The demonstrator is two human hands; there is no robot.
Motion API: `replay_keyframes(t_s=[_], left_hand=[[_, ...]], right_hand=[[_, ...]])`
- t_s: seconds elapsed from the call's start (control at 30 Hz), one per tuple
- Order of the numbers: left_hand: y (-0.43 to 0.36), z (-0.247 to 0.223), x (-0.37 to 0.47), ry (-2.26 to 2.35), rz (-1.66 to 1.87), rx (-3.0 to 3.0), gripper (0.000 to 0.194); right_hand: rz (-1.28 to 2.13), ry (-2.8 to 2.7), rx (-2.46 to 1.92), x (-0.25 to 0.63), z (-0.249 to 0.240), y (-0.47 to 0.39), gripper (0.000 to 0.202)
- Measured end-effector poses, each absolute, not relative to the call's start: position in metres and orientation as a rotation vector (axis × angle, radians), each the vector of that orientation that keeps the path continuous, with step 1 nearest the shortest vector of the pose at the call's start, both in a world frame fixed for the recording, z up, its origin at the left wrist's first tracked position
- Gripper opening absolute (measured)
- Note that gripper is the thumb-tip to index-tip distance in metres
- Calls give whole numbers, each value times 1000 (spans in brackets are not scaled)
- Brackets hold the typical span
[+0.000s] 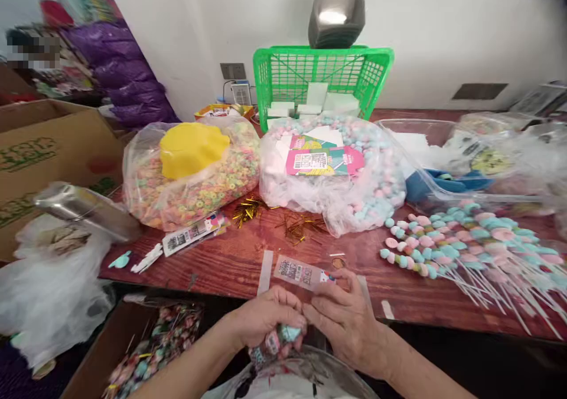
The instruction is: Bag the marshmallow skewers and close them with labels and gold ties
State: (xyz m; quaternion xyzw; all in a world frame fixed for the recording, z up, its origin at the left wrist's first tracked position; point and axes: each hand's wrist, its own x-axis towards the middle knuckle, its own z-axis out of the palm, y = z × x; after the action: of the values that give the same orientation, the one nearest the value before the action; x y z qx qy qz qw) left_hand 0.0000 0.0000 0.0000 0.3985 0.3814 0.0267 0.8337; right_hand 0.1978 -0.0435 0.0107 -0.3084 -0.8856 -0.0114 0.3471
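At the near edge of the wooden table [230, 266], the left hand [266, 319] curls tight around a wrapped marshmallow skewer [283, 337] while the right hand [345, 319] pinches its clear printed sleeve [303, 274], with a heap of unwrapped marshmallow skewers [465, 239] lying well off to the right.

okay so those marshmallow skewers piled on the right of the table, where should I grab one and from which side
Take a marshmallow skewer by its bare stick end, coming from the right front. The sticks fan out toward the table's near right edge, free of candy, while the marshmallow ends lie packed together on the left and look soft. Pinch one stick from above and draw it out along its length.
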Motion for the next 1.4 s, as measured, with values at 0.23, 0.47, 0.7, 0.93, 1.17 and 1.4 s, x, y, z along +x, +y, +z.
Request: replay_keyframes(t_s=[0.23, 0.47, 0.7, 0.93, 1.17, 1.4], left_hand=[[-15, 6, -5, 869, 202, 1860, 24], [-10, -1, -16, 1084, 667, 1951, 29], [-1, 0, -18, 1114, 871, 757, 32], [-7, 8, -11, 1064, 830, 647, 26], [5, 10, 26, 932, 907, 853, 21], [-1, 9, 34, 882, 878, 905, 17]], right_hand=[[474, -2252, -1138, 188, -6, -50, 31], [709, -2030, -1468, 209, 3, 10, 27], [351, -1978, -1759, 209, -23, 69, 15], [426, -2002, -1534, 215, -5, 45, 17], [236, -1995, -999, 183, 33, -14, 27], [242, -1826, -1046, 182, 9, -21, 32]])
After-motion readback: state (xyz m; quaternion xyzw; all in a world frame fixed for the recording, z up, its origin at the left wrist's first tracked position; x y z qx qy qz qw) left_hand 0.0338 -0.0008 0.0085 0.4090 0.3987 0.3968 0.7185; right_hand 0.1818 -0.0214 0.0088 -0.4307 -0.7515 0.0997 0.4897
